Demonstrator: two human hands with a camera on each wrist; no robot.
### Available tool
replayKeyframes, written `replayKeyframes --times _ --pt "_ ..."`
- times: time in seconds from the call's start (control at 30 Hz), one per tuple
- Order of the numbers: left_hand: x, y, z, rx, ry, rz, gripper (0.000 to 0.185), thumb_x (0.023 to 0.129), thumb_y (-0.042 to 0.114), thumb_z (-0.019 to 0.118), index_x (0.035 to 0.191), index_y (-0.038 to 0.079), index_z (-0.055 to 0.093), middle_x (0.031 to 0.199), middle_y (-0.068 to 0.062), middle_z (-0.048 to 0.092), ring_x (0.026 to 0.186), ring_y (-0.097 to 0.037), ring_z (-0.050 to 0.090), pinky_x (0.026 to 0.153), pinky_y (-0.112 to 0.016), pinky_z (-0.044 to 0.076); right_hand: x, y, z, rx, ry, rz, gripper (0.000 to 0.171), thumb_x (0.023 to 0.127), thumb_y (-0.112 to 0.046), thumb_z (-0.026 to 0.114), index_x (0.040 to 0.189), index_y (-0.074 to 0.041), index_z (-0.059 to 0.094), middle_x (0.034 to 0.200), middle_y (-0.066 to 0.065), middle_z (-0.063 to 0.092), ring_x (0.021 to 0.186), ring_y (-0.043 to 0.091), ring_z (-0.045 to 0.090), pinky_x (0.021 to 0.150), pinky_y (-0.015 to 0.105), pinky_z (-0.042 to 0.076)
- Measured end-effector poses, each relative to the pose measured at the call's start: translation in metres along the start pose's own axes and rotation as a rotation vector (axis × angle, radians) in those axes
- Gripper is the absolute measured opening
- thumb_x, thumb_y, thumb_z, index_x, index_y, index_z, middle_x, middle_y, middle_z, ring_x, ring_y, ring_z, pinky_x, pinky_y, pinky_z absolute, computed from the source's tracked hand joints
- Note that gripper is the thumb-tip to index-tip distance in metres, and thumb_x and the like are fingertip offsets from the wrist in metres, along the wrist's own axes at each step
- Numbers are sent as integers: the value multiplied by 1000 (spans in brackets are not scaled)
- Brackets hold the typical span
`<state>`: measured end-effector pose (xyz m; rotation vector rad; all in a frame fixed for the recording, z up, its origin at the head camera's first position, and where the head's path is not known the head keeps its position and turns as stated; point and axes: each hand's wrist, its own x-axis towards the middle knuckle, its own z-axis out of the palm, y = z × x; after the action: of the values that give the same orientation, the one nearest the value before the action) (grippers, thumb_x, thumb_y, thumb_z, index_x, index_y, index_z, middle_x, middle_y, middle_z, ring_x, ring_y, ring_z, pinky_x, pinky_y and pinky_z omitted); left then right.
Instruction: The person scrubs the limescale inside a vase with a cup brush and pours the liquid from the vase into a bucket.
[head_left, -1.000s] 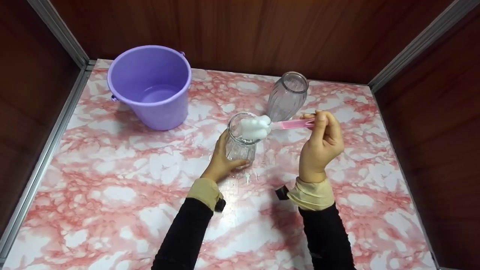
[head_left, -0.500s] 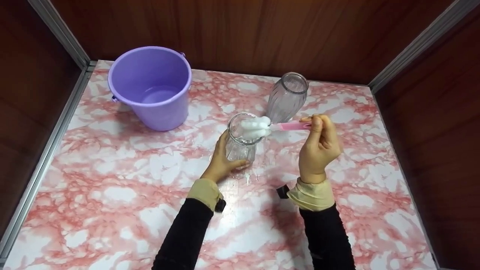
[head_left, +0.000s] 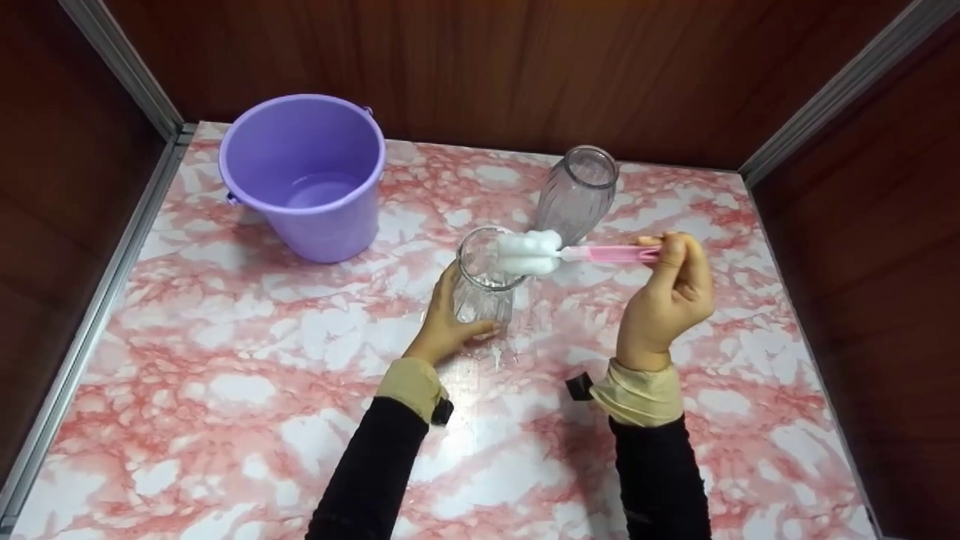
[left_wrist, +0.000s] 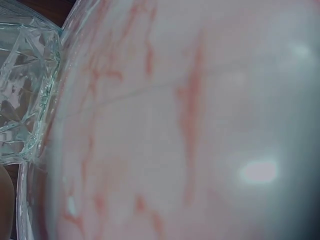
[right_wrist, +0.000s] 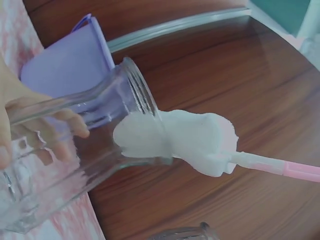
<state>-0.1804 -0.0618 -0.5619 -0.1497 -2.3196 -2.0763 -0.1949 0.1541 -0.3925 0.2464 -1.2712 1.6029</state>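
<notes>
My left hand (head_left: 444, 322) grips a clear glass vase (head_left: 484, 304) around its side, the mouth facing up in the head view. A bottle brush with a white sponge head (head_left: 529, 253) and a pink handle (head_left: 619, 254) is pinched by the end of its handle in my right hand (head_left: 667, 296). The right wrist view shows part of the sponge head (right_wrist: 192, 140) outside the vase's rim and its tip inside the mouth. In the left wrist view, only the faceted base of the vase (left_wrist: 22, 95) appears.
A second ribbed glass vase (head_left: 576, 195) stands behind and to the right of the held one. A purple bucket (head_left: 322, 232) stands at the back left. Wet spots (head_left: 496, 357) lie on the marbled table (head_left: 300, 442). Dark wood panels (head_left: 465, 67) enclose the back and sides.
My right hand has moved right, drawing the sponge head partly out of the vase's mouth. My left hand and the vase have stayed nearly still.
</notes>
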Motion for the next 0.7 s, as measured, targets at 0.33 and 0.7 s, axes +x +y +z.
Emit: replayKeyframes --times 0.33,0.7 --pt "0 1 -1 -10 3 -3 117 70 16 94 161 19 19 162 -15 25 150 -34 23 122 -56 18 9 -9 -3 -36 26 -26 22 94 25 44 89 18 64 72 13 66 67 22 68 67 29 57" --pt "1 3 0 4 -5 -49 120 69 18 95 161 19 18 162 -12 26 151 -33 21 123 -54 17 14 -10 -9 -36 15 -24 22 93 25 46 86 17 65 73 16 64 66 25 68 69 31 58"
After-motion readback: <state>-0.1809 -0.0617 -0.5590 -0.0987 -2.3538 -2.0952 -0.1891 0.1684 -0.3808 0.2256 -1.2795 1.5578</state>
